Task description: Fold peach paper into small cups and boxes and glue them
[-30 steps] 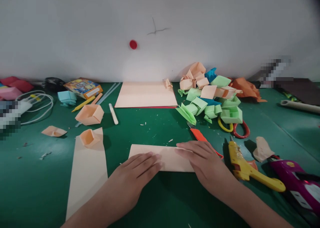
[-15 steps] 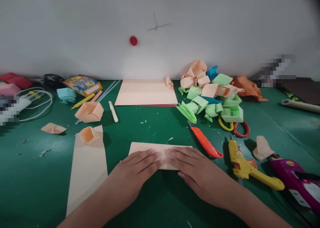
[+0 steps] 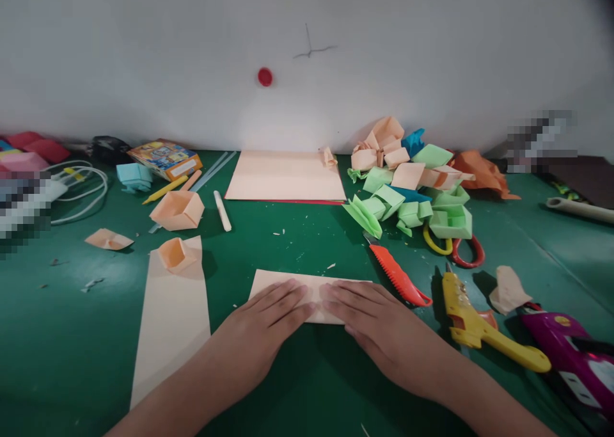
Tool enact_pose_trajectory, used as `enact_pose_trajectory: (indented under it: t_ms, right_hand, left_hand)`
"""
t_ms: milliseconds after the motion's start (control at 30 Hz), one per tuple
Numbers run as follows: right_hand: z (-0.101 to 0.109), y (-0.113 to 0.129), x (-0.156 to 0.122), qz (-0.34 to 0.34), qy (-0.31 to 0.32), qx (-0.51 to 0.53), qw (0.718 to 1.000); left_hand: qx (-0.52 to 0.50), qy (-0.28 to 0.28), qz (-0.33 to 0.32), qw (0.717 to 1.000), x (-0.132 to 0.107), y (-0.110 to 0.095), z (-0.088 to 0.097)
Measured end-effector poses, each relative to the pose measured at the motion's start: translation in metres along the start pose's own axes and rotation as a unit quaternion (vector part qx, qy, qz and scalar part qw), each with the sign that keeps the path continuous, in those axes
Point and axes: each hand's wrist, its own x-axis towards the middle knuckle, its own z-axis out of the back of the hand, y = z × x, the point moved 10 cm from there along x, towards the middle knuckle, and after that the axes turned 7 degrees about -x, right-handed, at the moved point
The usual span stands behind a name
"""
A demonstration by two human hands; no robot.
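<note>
A folded peach paper (image 3: 314,285) lies crosswise on the green table (image 3: 297,386). My left hand (image 3: 273,312) rests flat on its left half, fingers stretched toward the middle. From the other side my right hand (image 3: 369,315) presses flat on the right half, its fingertips close to those of the left. Both hands are open and cover much of the paper's lower part. Left of my left hand lies a long peach paper strip (image 3: 167,334), with a small folded paper box (image 3: 175,255) on its far end. An orange cutter knife (image 3: 398,274) lies beyond my right hand.
A yellow glue gun (image 3: 480,325), a purple power strip (image 3: 566,354) and scissors (image 3: 467,251) lie at the right. Behind them is a pile of green and peach folded papers (image 3: 412,194). Flat peach sheets (image 3: 285,176) lie by the wall. A white marker (image 3: 222,211) lies left of centre.
The whole view has shifted slightly, so the things on the table appear a little further right. Both hands stay flat on the folded paper, with barely any movement.
</note>
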Motion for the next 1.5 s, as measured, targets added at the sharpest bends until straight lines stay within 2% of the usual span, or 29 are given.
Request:
enact_pose_trajectory:
  t_ms: [167, 500, 633, 1033, 1500]
  right_hand:
    - [-0.001, -0.001, 0.0, 0.004, 0.011, -0.001, 1.0]
    - [-0.002, 0.001, 0.0, 0.004, 0.028, -0.032, 0.999]
    - [-0.005, 0.0, -0.001, 0.016, 0.017, -0.047, 0.999]
    - [-0.007, -0.008, 0.002, 0.001, -0.028, -0.101, 0.995]
    - [-0.01, -0.01, 0.0, -0.003, -0.019, -0.097, 0.995]
  left_hand:
    - [0.004, 0.002, 0.004, 1.0, -0.003, 0.001, -0.004]
    - [0.042, -0.022, -0.009, 0.999, -0.002, -0.002, 0.001]
    - [0.055, -0.023, -0.017, 0.998, -0.001, -0.003, 0.0]
    - [0.099, -0.077, -0.028, 0.992, 0.002, -0.006, 0.008]
    - [0.07, -0.069, -0.016, 0.995, 0.002, -0.001, 0.006]
